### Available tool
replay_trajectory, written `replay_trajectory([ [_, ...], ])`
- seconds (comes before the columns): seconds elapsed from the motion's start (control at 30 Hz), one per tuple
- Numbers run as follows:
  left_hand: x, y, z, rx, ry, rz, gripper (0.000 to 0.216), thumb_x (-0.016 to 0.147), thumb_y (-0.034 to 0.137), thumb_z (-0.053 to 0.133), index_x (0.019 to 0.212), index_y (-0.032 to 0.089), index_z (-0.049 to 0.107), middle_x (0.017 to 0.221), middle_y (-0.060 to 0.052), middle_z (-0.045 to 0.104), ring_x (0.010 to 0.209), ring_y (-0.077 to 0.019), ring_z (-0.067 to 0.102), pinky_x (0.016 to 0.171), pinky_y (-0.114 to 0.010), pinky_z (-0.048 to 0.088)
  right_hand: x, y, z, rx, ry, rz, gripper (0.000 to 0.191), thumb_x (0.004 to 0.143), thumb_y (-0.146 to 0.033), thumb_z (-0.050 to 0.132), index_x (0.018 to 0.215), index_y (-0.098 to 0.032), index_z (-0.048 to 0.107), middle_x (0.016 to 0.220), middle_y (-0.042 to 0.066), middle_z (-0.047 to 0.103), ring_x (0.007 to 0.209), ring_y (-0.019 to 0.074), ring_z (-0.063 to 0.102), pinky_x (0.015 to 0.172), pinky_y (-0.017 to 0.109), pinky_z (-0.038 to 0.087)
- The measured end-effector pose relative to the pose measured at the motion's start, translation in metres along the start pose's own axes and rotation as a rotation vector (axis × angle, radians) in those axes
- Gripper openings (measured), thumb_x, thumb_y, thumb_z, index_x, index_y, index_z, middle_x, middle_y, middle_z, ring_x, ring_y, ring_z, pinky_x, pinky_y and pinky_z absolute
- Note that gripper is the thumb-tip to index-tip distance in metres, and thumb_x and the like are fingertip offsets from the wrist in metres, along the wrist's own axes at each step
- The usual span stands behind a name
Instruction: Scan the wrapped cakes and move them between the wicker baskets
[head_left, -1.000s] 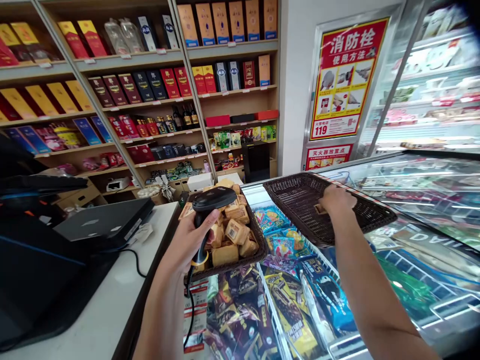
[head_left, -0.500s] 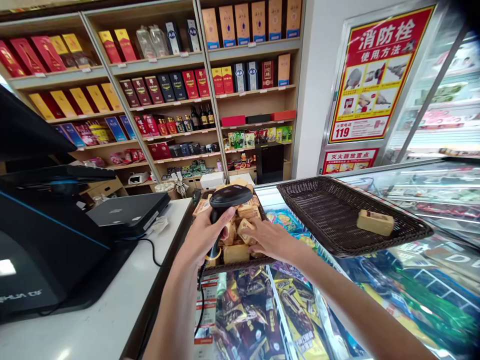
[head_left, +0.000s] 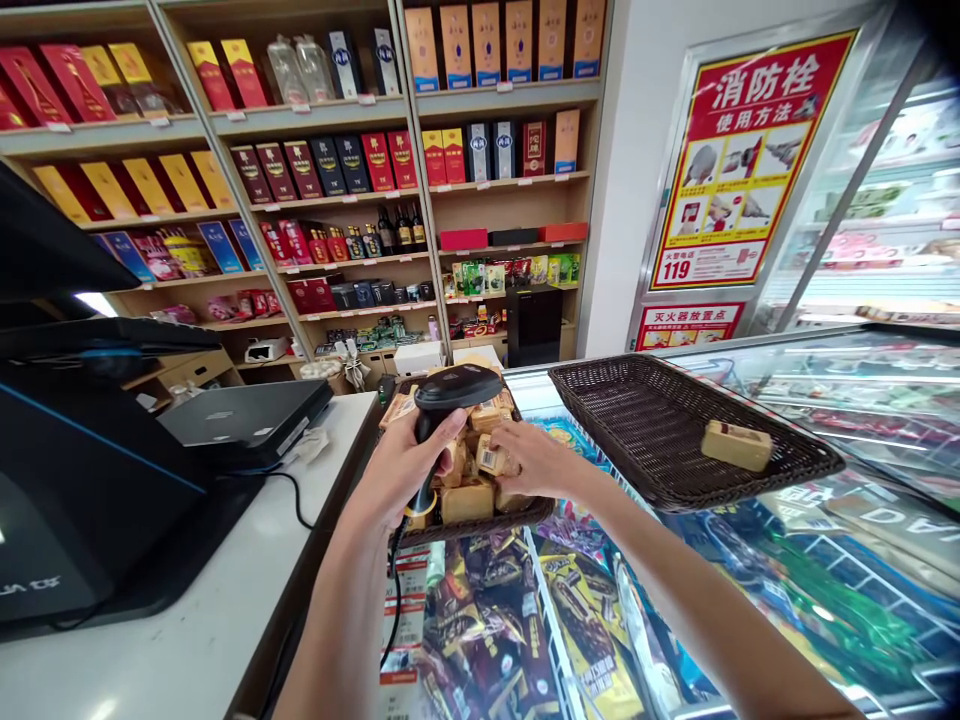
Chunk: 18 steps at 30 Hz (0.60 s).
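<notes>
My left hand [head_left: 409,470] is closed round the handle of a black barcode scanner [head_left: 455,388], its head pointing over a dark wicker basket [head_left: 525,515] full of small tan wrapped packets. My right hand [head_left: 534,458] is in that basket, fingers pinched on one tan packet [head_left: 491,457] near the top of the pile. To the right, a second dark wicker basket [head_left: 637,425] rests on the freezer lid and holds a single tan packet [head_left: 736,444].
A black till screen [head_left: 67,470] and a flat black device [head_left: 244,420] stand on the white counter [head_left: 202,620] at left. A glass-topped freezer [head_left: 825,560] with ice-cream wrappers lies below. Shelves of boxed goods [head_left: 337,160] and a red poster [head_left: 742,150] fill the back.
My right hand left a packet in the right basket, crossed to the full left basket and closed on another packet there. The scanner hand has stayed put.
</notes>
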<state>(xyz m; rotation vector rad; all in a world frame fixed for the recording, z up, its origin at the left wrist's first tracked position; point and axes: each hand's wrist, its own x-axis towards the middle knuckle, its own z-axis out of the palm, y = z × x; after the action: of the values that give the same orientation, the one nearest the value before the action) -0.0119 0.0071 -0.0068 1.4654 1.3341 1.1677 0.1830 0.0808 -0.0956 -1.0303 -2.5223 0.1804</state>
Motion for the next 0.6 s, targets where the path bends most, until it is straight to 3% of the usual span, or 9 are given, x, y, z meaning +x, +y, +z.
replay_trajectory([
  [0.2,0.004,-0.003,-0.001,-0.083,0.006,-0.041,0.052,0.070,0.065,0.075,0.081,0.020,0.053,0.056,0.005,0.053,0.050,-0.0096,0.050,0.046,-0.019,0.035,-0.027,0.014,-0.057,0.036,-0.004,0.130,0.063,0.073,-0.025,0.071,0.133,-0.022,0.051,0.123,0.010,0.063,0.114,0.0283,0.059,0.096,0.040,0.047],
  [0.33,0.003,-0.001,0.006,-0.144,-0.063,-0.054,0.053,0.072,0.066,0.074,0.086,0.019,0.054,0.054,0.006,0.051,0.048,-0.0088,0.047,0.046,-0.018,0.034,-0.047,0.029,-0.089,-0.125,0.163,0.257,0.043,0.076,-0.023,0.065,0.118,-0.019,0.054,0.113,0.011,0.063,0.108,0.0277,0.060,0.091,0.037,0.046],
  [0.47,0.002,-0.001,0.016,-0.153,-0.138,-0.078,0.054,0.072,0.067,0.072,0.086,0.019,0.054,0.053,0.005,0.052,0.048,-0.0090,0.046,0.046,-0.019,0.032,-0.055,0.028,-0.103,-0.250,0.372,0.351,0.032,0.078,-0.027,0.061,0.107,-0.019,0.050,0.108,0.010,0.062,0.097,0.0252,0.062,0.079,0.033,0.045],
  [0.6,0.005,-0.006,0.024,-0.127,-0.153,-0.085,0.054,0.071,0.068,0.073,0.083,0.019,0.052,0.054,0.005,0.052,0.049,-0.0097,0.047,0.048,-0.020,0.034,-0.056,0.019,-0.106,-0.336,0.336,0.457,0.037,0.076,-0.042,0.066,0.103,-0.022,0.050,0.099,0.005,0.066,0.087,0.0264,0.064,0.068,0.031,0.038],
])
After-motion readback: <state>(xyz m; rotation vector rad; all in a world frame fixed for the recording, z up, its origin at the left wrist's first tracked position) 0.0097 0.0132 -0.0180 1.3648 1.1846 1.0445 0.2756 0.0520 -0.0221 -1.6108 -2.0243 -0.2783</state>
